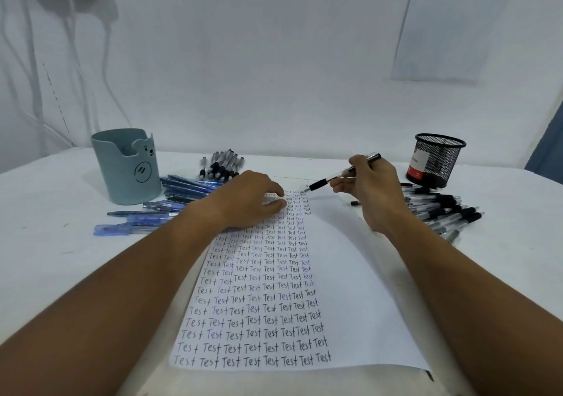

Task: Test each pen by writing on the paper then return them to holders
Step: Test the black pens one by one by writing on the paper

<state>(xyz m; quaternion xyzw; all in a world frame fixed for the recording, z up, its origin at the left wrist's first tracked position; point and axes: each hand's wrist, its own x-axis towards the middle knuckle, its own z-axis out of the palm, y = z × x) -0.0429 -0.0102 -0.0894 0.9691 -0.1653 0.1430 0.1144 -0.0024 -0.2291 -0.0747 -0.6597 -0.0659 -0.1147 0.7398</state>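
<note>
One head view: our right hand [373,193] pinches a black pen [341,176] in its fingers, tip just above the paper [350,289]; our left hand [253,200] presses the sheet, fingers loosely bent. Step: test-writing. Next, we judge: write, then drop it in the mesh holder [437,159].

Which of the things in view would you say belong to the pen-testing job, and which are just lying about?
Part of the job: the pen in the right hand, the paper under the left hand, loose black pens, blue pens, bear holder, mesh holder.

Lying about: wall notice, hanging cables.
</note>
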